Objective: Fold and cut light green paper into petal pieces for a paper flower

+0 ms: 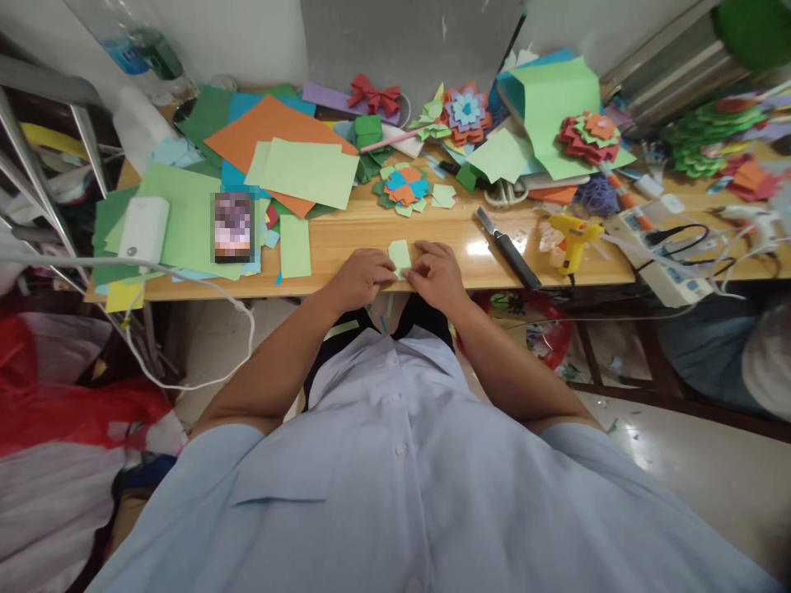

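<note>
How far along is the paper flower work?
Looks done: the blue-centred flower and red layered flower, both built up. In hand: a small pale green piece, at the left hand and right hand fingertips. Probably left: joining that loose piece; the orange sheet lies flat, unfolded.

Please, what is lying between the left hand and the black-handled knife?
Between the left hand and the black-handled knife, the head view shows only bare wooden table.

1. Paper piece [400, 252], one: pale green, plain, small, its upper corners looking clipped.
2. State: pinched low at both sides by the right hand [366, 276] and left hand [440, 276] (fingertips cover parts of its lower end).
3. Location: front edge of the wooden table [346, 235].
</note>
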Demonstrator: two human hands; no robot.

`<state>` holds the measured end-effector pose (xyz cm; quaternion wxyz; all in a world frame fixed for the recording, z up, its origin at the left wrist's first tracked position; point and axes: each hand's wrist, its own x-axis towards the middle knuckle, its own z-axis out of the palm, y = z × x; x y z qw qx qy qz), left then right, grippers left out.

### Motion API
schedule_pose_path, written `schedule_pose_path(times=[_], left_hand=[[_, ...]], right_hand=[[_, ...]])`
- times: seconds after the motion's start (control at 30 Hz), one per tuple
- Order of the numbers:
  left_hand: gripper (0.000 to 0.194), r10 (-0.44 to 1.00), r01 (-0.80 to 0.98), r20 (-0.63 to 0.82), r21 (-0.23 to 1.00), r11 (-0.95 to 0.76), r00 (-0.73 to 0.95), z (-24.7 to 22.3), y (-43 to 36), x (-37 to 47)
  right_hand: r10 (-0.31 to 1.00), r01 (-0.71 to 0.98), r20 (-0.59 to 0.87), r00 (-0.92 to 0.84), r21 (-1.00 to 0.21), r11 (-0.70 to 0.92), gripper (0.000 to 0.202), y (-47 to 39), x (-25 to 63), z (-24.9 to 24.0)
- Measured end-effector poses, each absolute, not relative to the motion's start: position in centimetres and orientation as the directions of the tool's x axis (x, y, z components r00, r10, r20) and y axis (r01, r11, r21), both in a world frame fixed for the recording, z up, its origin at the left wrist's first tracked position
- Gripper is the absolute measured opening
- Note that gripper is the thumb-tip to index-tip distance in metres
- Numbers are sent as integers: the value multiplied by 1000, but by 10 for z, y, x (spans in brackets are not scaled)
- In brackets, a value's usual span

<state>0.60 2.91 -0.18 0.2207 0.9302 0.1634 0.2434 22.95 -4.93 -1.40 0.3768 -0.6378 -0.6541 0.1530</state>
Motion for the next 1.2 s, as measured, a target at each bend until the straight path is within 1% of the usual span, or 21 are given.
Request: schedule_pose_path(times=[0.17,0.27,0.43,0.53,0.67,0.9,1.1,1.2], left_hand=[[30,404,249,376,397,-884,834,-3,22,-1],[32,379,238,387,364,-900,840,-6,20,-4],[41,394,264,346,368,-892,851,-11,17,-11],[40,404,280,322,368,-887,856,-14,16,-12],[38,404,278,325,371,-886,855,-15,16,-13],[48,407,296,298,354,-887,864,-12,14,-11],[43,407,291,311,357,-888,859,-15,15,-11],[41,408,293,308,357,-887,859,-16,15,-11]], right_hand=[[949,713,300,98,-686,143,16,-49,229,-16],[944,719,316,95,-678,154,16,-50,229,-15],[946,733,314,84,-662,155,17,-51,230,-14],[946,725,311,92,-672,151,17,-52,230,-14],[942,719,323,93,-677,161,16,-53,229,-13],[943,719,318,101,-679,152,18,-54,229,-14],[938,742,331,103,-654,149,19,-54,228,-16],[938,735,330,101,-661,153,20,-54,229,-14]])
